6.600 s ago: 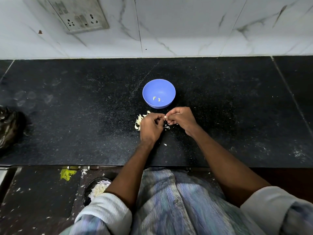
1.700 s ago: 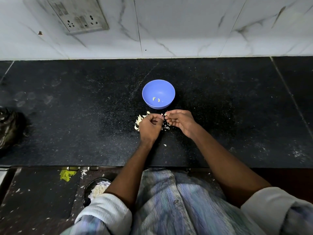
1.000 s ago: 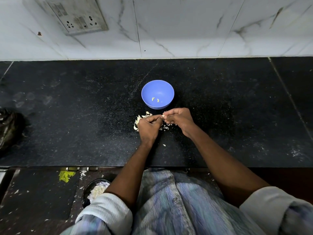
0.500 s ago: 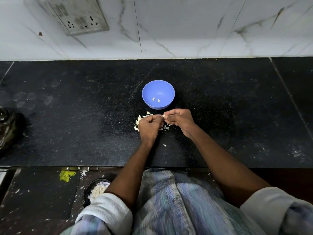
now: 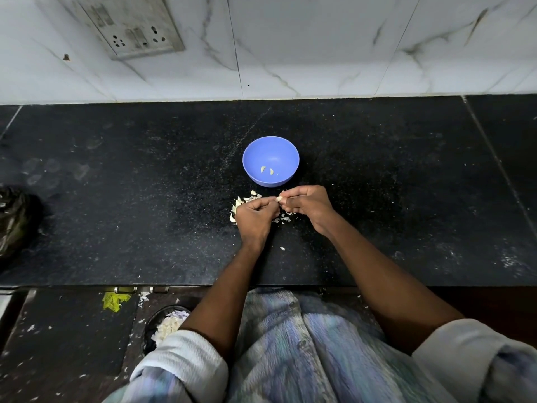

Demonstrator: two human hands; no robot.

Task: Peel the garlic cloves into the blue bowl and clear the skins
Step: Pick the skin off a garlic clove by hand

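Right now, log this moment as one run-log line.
step: peeling | left hand: curled by clove | right hand: pinches garlic clove | blue bowl: two peeled cloves | skins: on counter

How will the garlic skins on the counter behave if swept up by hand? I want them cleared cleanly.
The garlic skins look thin and flaky, so probably very light and apt to scatter. Tiny flecks already lie apart on the black counter, so some would likely slip past the fingers.
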